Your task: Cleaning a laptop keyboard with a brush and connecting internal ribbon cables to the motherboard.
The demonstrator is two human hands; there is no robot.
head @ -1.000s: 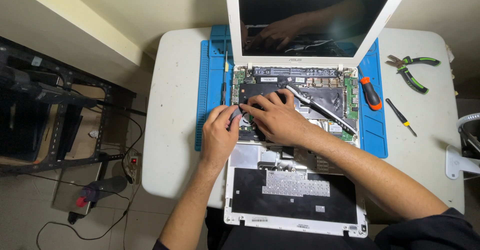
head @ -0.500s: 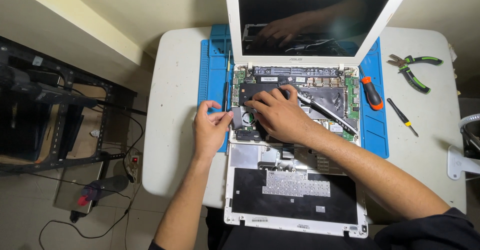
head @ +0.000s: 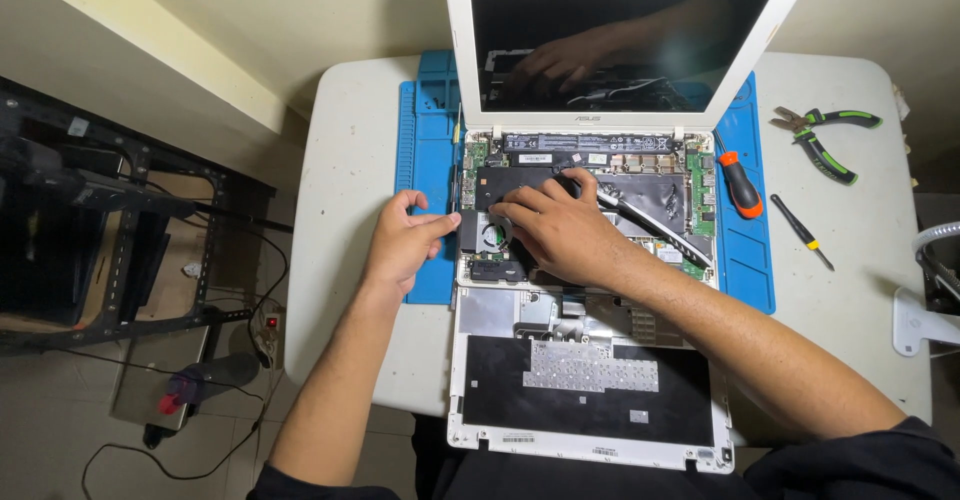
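Nearest the person, below both hands, the detached white keyboard cover point(head: 590, 380) lies face down, its black underside and pale shield plate up, its near edge hanging over the surface point(head: 350, 160).

Just beyond it the right hand point(head: 560, 230) rests palm down on the opened laptop base point(head: 590, 210), fingers bent and pressing on the black sheet over the board, close above the small round fan point(head: 487, 235). It appears to grasp nothing; whether something small sits under the fingertips cannot be told. The left hand point(head: 405, 240) is just left of the base on the blue mat point(head: 425, 160), loosely curled with thumb and forefinger pinched together near the base's left edge; what they pinch, if anything, is too small to see.

Judged from this, the work in hand is loosening or lifting a part around the fan, with the left hand steadying or picking at the edge. The next move calls for a fine fingertip grip and little force, since the board lies bare.

To the right of the right hand lie a silver strip point(head: 655, 222) slanting across the board, an orange-handled screwdriver point(head: 740, 185) on the mat, a thin black screwdriver point(head: 800, 230), and green-handled pliers point(head: 825, 135) farther off. Beyond both hands the white screen point(head: 625, 40) stands upright, crowding reach from behind.
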